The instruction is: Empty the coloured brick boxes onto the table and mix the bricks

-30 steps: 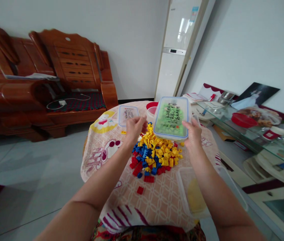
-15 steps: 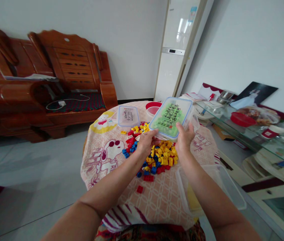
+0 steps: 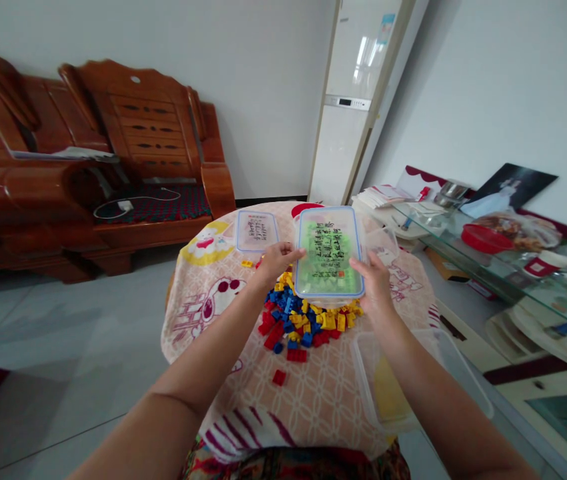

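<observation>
Between my hands is a clear lidded food container (image 3: 329, 252) with green contents, a blue-edged lid and black writing on top. My left hand (image 3: 279, 261) grips its left side, thumb on the lid. My right hand (image 3: 373, 280) holds the right side, its thumb also on the lid's edge. Below and in front of the container lies a pile of red, blue and yellow building bricks (image 3: 308, 323), partly hidden by it. Two red bricks, one of them a single red brick (image 3: 279, 378), lie nearest me.
A second lidded container (image 3: 256, 231) stands at the table's back left, and a red-rimmed tub (image 3: 306, 209) behind the held one. A large clear plastic bin (image 3: 371, 393) sits under my right forearm. The round table wears a patterned cloth (image 3: 313, 400). A glass shelf (image 3: 493, 267) stands right.
The container has turned upright toward me and come slightly nearer. My left hand has shifted from its near corner to its left side; my right hand has moved a little right.
</observation>
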The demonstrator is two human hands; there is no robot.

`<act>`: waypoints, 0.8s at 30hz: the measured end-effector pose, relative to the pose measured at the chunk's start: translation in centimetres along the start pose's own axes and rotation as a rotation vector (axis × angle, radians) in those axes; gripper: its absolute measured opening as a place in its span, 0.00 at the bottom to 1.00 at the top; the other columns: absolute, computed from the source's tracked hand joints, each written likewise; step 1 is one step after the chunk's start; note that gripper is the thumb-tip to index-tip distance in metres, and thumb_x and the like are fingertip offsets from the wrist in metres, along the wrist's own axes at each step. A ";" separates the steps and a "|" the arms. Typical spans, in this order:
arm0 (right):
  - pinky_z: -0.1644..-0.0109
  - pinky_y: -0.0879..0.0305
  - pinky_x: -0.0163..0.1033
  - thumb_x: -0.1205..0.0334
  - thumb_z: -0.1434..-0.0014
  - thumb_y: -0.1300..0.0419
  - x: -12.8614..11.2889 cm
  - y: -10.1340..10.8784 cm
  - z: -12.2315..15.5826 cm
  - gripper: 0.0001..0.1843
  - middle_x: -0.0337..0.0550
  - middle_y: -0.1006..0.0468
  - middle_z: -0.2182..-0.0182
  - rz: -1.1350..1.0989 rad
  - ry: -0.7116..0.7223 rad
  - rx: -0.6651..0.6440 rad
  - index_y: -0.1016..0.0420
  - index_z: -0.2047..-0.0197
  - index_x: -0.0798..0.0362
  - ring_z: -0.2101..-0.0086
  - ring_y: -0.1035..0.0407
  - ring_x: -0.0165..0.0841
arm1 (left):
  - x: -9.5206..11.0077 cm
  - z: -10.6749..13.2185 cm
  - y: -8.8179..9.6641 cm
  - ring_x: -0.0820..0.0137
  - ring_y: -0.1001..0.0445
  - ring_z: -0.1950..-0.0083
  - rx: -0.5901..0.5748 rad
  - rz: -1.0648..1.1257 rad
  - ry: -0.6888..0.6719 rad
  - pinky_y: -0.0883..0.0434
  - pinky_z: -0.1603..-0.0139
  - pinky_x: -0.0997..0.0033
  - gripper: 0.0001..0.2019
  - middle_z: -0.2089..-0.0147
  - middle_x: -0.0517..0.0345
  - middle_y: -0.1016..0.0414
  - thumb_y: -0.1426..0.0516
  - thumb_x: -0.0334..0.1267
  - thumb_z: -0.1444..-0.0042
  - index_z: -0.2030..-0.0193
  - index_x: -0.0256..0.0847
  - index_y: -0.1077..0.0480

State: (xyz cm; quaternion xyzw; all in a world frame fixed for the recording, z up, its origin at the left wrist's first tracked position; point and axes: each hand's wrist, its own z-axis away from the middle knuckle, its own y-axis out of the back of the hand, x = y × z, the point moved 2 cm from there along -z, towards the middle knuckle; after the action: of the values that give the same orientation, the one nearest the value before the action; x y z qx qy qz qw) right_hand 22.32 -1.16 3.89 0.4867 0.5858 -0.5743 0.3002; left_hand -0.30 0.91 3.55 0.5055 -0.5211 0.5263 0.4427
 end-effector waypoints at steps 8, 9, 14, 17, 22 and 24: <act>0.56 0.22 0.42 0.41 0.49 0.34 1.5 1.1 -1.6 0.24 0.38 0.15 0.60 -0.085 -0.068 0.025 0.22 0.56 0.49 0.58 0.21 0.37 | -0.6 -0.4 -0.1 0.69 0.24 0.73 0.039 0.245 0.095 0.26 0.70 0.72 0.17 0.73 0.56 0.22 0.28 0.40 0.60 0.69 0.34 0.27; 0.57 0.22 0.42 0.43 0.51 0.33 1.7 1.3 -1.8 0.24 0.38 0.15 0.61 -0.072 -0.069 0.032 0.22 0.56 0.49 0.59 0.21 0.37 | -0.5 -0.3 -0.2 0.67 0.22 0.71 0.019 0.289 0.115 0.24 0.68 0.70 0.17 0.72 0.54 0.21 0.28 0.39 0.59 0.67 0.33 0.26; 0.62 0.23 0.42 0.59 0.63 0.28 1.8 1.8 -2.1 0.30 0.37 0.16 0.66 0.049 -0.068 0.064 0.22 0.53 0.52 0.66 0.21 0.37 | -0.8 -0.3 -0.3 0.61 0.17 0.63 0.032 0.490 0.212 0.19 0.58 0.64 0.13 0.65 0.47 0.17 0.33 0.33 0.49 0.56 0.30 0.24; 0.59 0.23 0.43 0.60 0.63 0.29 0.7 1.7 -2.5 0.32 0.39 0.16 0.66 0.166 -0.014 0.063 0.22 0.51 0.53 0.65 0.21 0.38 | -1.2 -0.8 0.8 0.59 0.16 0.58 0.114 0.661 0.205 0.18 0.53 0.60 0.15 0.60 0.44 0.16 0.38 0.35 0.41 0.48 0.31 0.25; 0.46 0.27 0.51 0.59 0.60 0.32 -2.8 1.1 -4.3 0.30 0.47 0.16 0.56 0.493 0.182 -0.056 0.20 0.49 0.53 0.51 0.24 0.46 | -0.7 -1.5 4.7 0.57 0.17 0.53 0.224 0.887 0.144 0.19 0.50 0.55 0.19 0.55 0.44 0.17 0.45 0.42 0.34 0.41 0.36 0.29; 0.44 0.29 0.52 0.61 0.60 0.34 -4.2 0.7 -5.1 0.29 0.48 0.16 0.54 0.634 0.264 -0.104 0.19 0.50 0.53 0.48 0.25 0.47 | -0.6 -1.5 5.9 0.57 0.17 0.52 0.272 0.918 0.128 0.18 0.50 0.55 0.19 0.55 0.45 0.17 0.46 0.43 0.34 0.40 0.37 0.29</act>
State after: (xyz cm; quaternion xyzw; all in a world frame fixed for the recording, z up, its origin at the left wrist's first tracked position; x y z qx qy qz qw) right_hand 25.50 2.71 8.24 0.6986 0.4679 -0.3540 0.4096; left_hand -6.23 2.03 2.46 0.2430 -0.5884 0.7609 0.1256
